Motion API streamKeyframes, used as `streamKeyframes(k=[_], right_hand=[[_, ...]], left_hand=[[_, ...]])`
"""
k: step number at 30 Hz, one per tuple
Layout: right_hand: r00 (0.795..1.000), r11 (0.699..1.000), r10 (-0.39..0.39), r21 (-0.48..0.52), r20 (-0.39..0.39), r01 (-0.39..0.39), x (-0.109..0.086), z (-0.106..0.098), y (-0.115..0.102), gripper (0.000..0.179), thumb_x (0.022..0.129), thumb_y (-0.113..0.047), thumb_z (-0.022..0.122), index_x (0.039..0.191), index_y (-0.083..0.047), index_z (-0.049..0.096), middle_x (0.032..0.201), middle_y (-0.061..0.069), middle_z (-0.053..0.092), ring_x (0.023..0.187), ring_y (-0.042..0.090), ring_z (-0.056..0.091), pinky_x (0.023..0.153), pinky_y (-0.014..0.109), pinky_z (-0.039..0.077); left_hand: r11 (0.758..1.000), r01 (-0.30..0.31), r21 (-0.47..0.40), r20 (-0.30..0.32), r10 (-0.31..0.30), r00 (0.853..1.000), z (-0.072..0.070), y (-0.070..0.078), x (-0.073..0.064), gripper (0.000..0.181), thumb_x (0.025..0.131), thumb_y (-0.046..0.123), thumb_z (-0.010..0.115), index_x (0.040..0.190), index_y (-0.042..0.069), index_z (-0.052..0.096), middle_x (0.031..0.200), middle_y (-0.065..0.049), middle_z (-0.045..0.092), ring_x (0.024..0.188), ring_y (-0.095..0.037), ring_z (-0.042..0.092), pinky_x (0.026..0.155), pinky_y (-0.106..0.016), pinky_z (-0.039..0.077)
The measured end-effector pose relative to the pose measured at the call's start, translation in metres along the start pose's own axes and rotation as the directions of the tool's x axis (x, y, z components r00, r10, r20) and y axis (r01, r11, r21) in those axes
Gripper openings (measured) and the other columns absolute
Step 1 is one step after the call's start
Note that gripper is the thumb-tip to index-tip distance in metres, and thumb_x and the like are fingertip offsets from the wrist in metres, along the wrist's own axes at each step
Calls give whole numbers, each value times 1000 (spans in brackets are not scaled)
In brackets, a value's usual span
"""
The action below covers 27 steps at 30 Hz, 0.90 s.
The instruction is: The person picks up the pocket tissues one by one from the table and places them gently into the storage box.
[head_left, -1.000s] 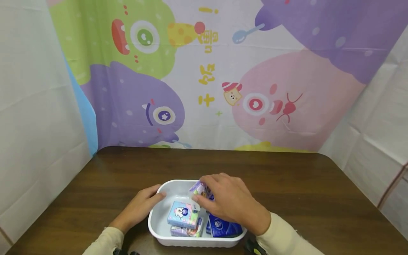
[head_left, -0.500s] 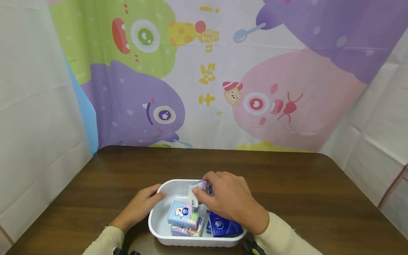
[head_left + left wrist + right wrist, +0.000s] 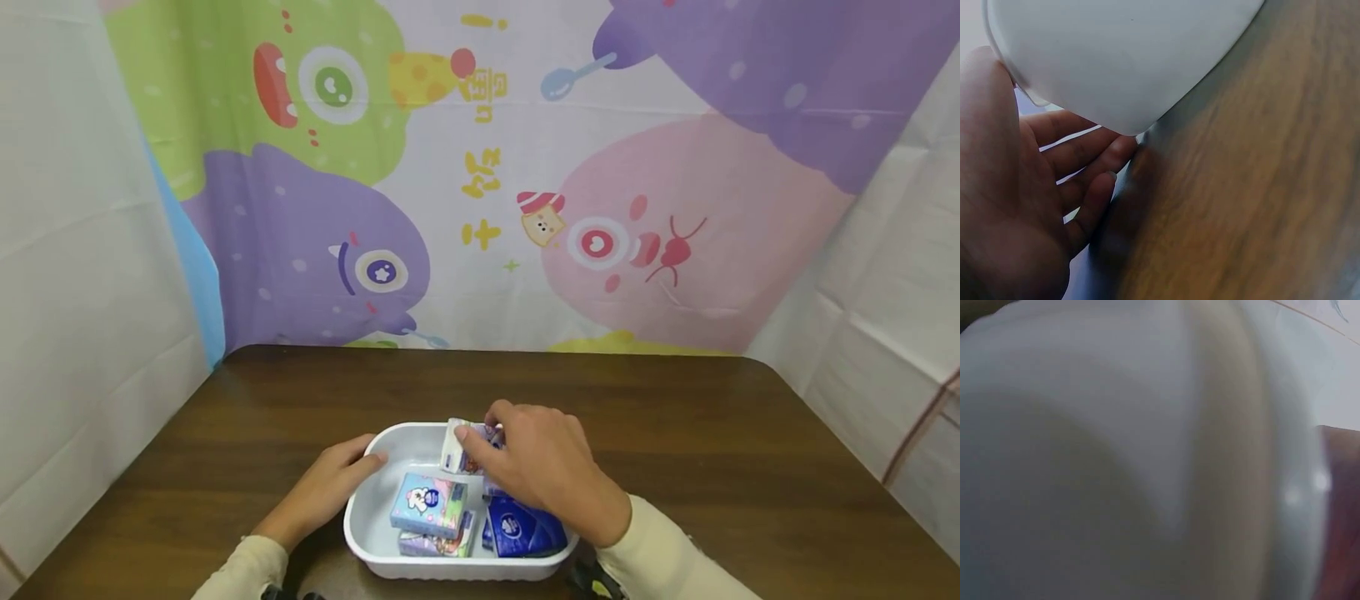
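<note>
A white plastic basin (image 3: 442, 570) sits near the table's front edge. At its left end my left hand (image 3: 330, 483) grips the rim, thumb over the edge and fingers outside, as the basin wall (image 3: 1129, 62) in the left wrist view also shows. My right hand (image 3: 551, 458) pinches a small tissue pack (image 3: 452, 450) with a white end and purple print, at the basin's far side. Inside, a light blue tissue pack (image 3: 423, 502) lies on a purple one (image 3: 427, 545). Dark blue tissue packs (image 3: 528, 529) are at the right, partly under my right hand.
The brown wooden table (image 3: 675, 433) extends around the basin. Behind it hangs a printed cartoon curtain (image 3: 480, 308), with pale cloth (image 3: 97, 333) at the sides. The right wrist view is mostly a blurred, close white surface (image 3: 1085, 487).
My right hand has turned the tissue pack so its white end shows, and shifted it slightly toward the basin's far rim. The left hand keeps its hold on the basin.
</note>
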State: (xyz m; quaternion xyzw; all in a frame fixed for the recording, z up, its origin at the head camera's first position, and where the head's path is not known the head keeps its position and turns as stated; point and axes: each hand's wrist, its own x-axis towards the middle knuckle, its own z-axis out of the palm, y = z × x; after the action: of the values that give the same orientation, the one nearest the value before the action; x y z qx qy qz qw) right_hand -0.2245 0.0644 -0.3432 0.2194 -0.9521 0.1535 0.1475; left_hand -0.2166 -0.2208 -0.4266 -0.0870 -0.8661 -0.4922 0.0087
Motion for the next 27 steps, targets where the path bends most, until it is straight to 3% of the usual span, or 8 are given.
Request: streamKeyframes(k=[6,15,27], right_hand=[[997,998,58,14,54,-58,1,-2,0,62,91,-77,43,96,-23,74,80,-9,69,71,14,63,55,32,44],[993,997,68,14,99,-70,0,2,0,71,91,-79,38,97,-20,77,87,-5,73,75,16,65,56,33,45],[993,997,78,22,85,-80,0,5,1,74,92,-79,36,93,-18,77,83,-4,72,69,15,62,52,31,44]], left_hand=[[1000,24,6,-18,-24,1000,1,1,0,28,102,29,58,120,10,67,98,-4,70,83,-16,66,71,-29,55],[1000,24,8,-9,-24,1000,0,2,0,27,102,29,57,119,10,67,98,-4,69,83,-16,65,71,-29,54],[1000,22,-3,-9,-22,1000,-1,3,-1,32,102,30,57,124,8,66,103,-6,69,85,-15,65,73,-29,54]])
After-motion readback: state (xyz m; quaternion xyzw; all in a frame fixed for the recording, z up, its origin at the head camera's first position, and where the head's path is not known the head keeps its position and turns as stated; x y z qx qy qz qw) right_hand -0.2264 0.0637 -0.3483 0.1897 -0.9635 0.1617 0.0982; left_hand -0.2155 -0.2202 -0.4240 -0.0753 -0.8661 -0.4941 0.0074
